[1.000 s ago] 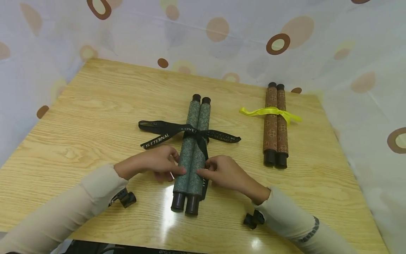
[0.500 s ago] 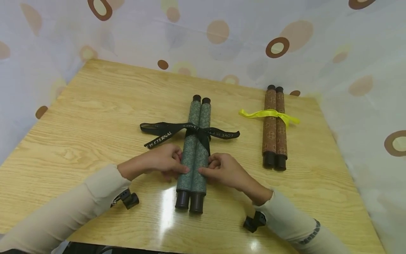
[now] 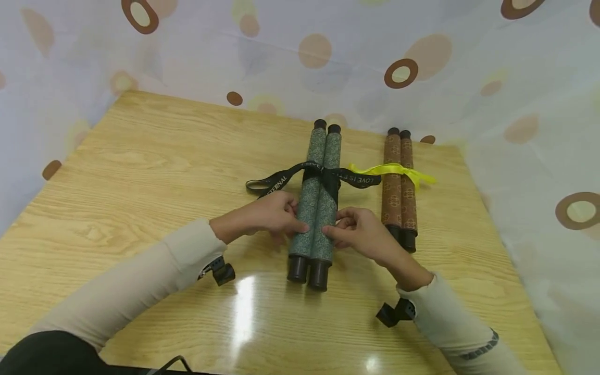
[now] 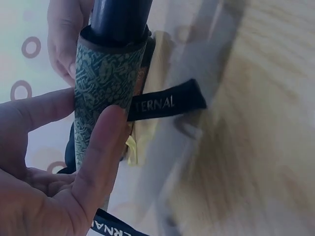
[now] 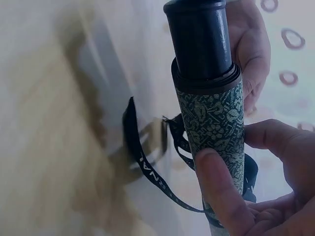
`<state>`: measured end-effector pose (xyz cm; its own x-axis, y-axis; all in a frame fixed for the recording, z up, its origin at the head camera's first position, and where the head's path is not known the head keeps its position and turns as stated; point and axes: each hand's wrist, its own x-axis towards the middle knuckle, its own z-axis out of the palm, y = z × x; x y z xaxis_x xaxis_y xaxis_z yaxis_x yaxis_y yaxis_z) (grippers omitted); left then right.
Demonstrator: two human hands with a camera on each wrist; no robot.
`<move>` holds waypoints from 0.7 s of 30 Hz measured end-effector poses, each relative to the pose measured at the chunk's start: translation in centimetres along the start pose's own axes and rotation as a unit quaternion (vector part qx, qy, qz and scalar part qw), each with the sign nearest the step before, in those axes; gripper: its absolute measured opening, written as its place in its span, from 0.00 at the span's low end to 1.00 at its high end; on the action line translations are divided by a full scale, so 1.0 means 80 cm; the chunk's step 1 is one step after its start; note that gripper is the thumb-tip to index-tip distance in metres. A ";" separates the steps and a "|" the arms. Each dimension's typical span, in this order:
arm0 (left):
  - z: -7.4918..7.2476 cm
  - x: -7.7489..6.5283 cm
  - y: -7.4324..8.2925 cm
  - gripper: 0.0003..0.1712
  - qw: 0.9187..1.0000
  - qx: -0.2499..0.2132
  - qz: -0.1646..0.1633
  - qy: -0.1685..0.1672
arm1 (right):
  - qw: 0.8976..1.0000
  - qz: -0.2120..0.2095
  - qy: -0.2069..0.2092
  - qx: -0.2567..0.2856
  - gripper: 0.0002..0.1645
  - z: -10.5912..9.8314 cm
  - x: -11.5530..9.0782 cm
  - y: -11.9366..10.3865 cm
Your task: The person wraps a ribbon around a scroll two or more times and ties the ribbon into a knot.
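Observation:
A green patterned hanging scroll [image 3: 309, 211], rolled from both ends into two side-by-side rolls with dark end knobs, is held over the table. A black ribbon [image 3: 291, 172] with white lettering ties it round the middle, its ends hanging loose. My left hand [image 3: 271, 214] pinches the left roll near the close end, thumb on top. My right hand [image 3: 369, 235] grips the right roll opposite in the same way. In the right wrist view, the ribbon tail [image 5: 140, 157] dangles beside the patterned roll [image 5: 211, 115], above a blurred shadow.
A brown patterned scroll [image 3: 391, 200] tied with a yellow ribbon [image 3: 392, 169] lies at the table's right side, close beside my right hand. The wooden table [image 3: 154, 156] meets a patterned curtain [image 3: 272, 52] at the back. A black cable [image 3: 171, 363] shows at the front edge.
Both hands have carried the green scroll to the right and away from me, nearer the brown scroll. Its black ribbon now overlaps the yellow one's area in the head view.

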<state>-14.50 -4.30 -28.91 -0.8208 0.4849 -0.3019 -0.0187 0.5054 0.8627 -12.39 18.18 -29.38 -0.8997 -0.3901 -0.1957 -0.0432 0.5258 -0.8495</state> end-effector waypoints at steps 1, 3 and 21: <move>0.001 0.006 0.005 0.16 1.000 0.001 0.003 0.004 | 1.000 0.001 0.006 -0.003 0.33 -0.007 0.001 0.001; 0.006 0.019 0.013 0.16 1.000 -0.001 0.009 0.012 | 1.000 0.005 0.017 -0.013 0.35 -0.022 0.002 0.004; 0.045 0.120 0.056 0.16 0.998 0.058 0.028 0.023 | 0.996 0.037 0.068 -0.040 0.37 -0.105 0.016 0.051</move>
<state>-20.40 5.18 -29.43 -0.8438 0.4830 -0.2338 0.0918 0.5592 0.8239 -17.36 26.18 -28.98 -0.9521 -0.2446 -0.1834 -0.0040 0.6098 -0.7925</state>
